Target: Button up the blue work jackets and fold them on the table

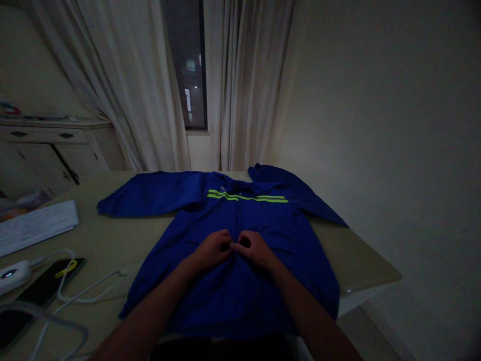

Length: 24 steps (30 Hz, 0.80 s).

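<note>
A blue jacket (218, 301) with yellow-green stripes across its chest lies spread on the table, front side up. Its collar points away from me and both sleeves reach outward. Over the middle of the front seam, my left hand (215, 249) and my right hand (255, 246) meet with their fingertips almost touching. Each one pinches an edge of the jacket's front opening between thumb and fingers. Any fastener between the fingertips is too small and dark to make out.
Left on the table (108, 245) are a dark phone (41, 286), a white cable (93, 296), a white device (15, 276) and a stack of printed paper (37, 225). A wall (394, 125) rises along the right. Curtains (248, 85) and a cabinet (56, 150) stand behind.
</note>
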### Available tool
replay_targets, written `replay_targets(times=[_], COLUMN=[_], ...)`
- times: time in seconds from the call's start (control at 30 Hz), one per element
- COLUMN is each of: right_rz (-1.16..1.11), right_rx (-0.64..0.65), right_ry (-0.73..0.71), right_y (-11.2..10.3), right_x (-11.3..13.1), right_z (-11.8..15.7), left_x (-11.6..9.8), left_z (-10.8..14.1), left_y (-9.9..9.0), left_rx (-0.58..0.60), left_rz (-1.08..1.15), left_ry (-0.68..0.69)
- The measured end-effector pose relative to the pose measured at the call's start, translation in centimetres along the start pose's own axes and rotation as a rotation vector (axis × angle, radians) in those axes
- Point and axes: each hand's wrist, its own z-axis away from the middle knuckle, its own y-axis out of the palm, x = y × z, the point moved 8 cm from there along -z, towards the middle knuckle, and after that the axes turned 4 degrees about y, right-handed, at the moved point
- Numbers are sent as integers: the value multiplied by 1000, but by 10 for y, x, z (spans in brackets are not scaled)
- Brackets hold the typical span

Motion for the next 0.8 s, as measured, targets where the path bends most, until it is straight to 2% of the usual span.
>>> replay_targets(times=[0.13, 0.43, 0.63, 0.8], right_rz=[9, -9, -24, -60], right_rx=[37, -67, -57, -83], right_ry=[26, 43, -45, 32], right_y=[2, -8, -2, -1], right_x=[-4, -7, -2, -8], right_z=[-2, 2, 4, 4], left_x=[-4, -21, -14, -10], left_z=[0, 5, 6, 7], left_y=[1, -7, -2, 1], left_rx=[9, -56, -31, -41], left_rz=[22, -73, -96, -158], left_ry=[11, 56, 51, 48])
